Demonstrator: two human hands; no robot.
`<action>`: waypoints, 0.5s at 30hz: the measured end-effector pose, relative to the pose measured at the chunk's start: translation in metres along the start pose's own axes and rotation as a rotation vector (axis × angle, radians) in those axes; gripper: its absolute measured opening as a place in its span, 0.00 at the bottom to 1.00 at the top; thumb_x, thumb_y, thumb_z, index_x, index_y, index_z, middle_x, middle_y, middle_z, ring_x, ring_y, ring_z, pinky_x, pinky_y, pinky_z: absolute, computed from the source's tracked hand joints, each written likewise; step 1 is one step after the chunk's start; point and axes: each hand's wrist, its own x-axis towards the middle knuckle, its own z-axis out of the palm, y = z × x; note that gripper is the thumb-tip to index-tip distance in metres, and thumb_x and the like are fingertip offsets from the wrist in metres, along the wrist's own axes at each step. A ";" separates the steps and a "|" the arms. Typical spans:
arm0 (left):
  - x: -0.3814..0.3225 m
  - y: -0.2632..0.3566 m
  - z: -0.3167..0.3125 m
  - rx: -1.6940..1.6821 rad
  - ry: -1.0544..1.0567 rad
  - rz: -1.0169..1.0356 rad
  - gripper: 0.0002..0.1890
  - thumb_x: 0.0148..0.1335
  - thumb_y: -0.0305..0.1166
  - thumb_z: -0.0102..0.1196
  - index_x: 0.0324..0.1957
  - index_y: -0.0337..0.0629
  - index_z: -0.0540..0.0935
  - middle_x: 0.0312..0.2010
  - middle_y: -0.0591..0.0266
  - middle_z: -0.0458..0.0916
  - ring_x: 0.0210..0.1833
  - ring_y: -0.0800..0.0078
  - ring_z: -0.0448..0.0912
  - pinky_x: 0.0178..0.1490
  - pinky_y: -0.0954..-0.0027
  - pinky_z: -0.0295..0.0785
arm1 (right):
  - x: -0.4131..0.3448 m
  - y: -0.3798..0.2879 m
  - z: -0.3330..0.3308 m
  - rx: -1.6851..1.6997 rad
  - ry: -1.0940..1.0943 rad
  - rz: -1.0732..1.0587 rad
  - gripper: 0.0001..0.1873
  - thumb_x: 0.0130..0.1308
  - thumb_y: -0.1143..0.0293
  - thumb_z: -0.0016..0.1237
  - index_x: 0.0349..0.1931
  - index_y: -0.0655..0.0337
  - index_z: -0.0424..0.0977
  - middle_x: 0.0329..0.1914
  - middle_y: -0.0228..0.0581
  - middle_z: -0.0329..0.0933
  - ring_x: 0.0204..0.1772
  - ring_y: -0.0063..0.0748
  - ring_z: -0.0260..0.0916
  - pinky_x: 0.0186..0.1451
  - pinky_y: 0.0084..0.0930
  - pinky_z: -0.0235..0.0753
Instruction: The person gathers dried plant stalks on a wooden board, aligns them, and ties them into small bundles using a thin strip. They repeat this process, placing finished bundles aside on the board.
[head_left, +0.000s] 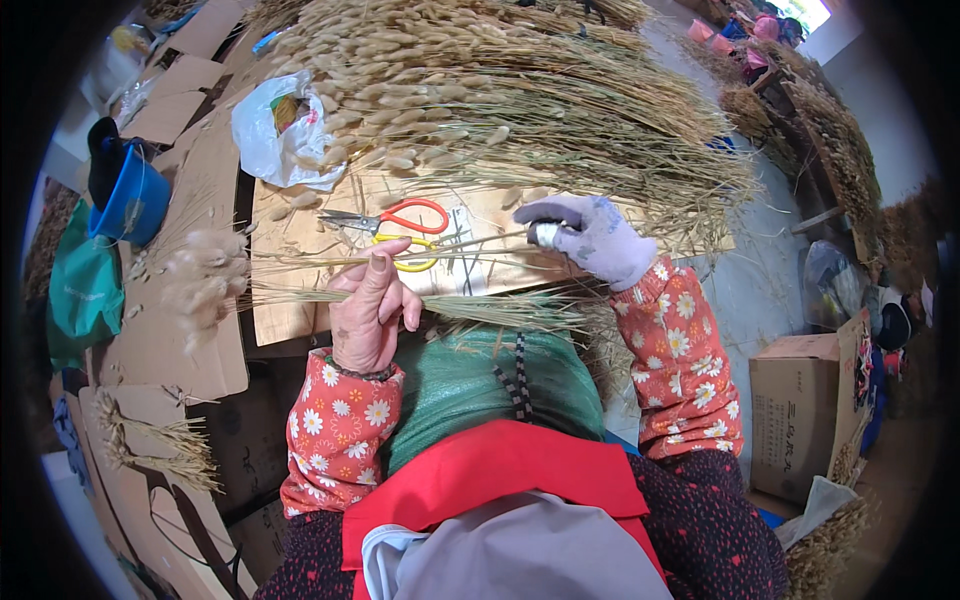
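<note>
My bare left hand (371, 307) is closed around a bunch of dried bunny-tail grass stems (480, 307), whose fluffy heads (206, 281) point left over cardboard. More thin stems run between its thumb and fingers towards my right hand (589, 236). That hand wears a pale purple glove with white tape on a finger, and its fingertips pinch a few stems (487, 241). Scissors (367, 223) with one red and one yellow handle loop lie on the wooden board (292, 315) behind the stems. A large heap of the same grass (465, 97) covers the board's far side.
A white plastic bag (259, 135) stands at the board's far left. Further left are a blue bucket (131, 199) and a green bag (86, 285). Tied small bundles (161, 442) lie on cardboard at lower left. A cardboard box (795, 412) stands at right.
</note>
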 end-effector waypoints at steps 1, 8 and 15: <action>0.000 -0.001 0.000 -0.003 0.008 -0.010 0.24 0.68 0.44 0.53 0.50 0.28 0.77 0.10 0.74 0.57 0.11 0.78 0.63 0.20 0.74 0.64 | 0.000 -0.001 0.001 -0.098 0.059 -0.033 0.14 0.65 0.69 0.52 0.49 0.61 0.78 0.43 0.42 0.82 0.41 0.29 0.78 0.44 0.26 0.76; 0.001 -0.004 0.000 -0.010 0.031 -0.005 0.25 0.69 0.45 0.52 0.50 0.26 0.76 0.10 0.74 0.56 0.11 0.79 0.61 0.20 0.74 0.64 | -0.005 0.003 0.012 -0.111 0.237 -0.144 0.12 0.62 0.73 0.53 0.46 0.60 0.79 0.42 0.43 0.80 0.41 0.39 0.78 0.46 0.29 0.76; 0.000 -0.003 0.002 -0.072 0.032 0.014 0.25 0.70 0.44 0.50 0.51 0.26 0.75 0.11 0.75 0.55 0.11 0.81 0.59 0.19 0.75 0.63 | -0.007 -0.006 0.018 -0.410 0.200 -0.266 0.22 0.59 0.66 0.57 0.54 0.61 0.72 0.50 0.47 0.75 0.53 0.47 0.72 0.56 0.35 0.71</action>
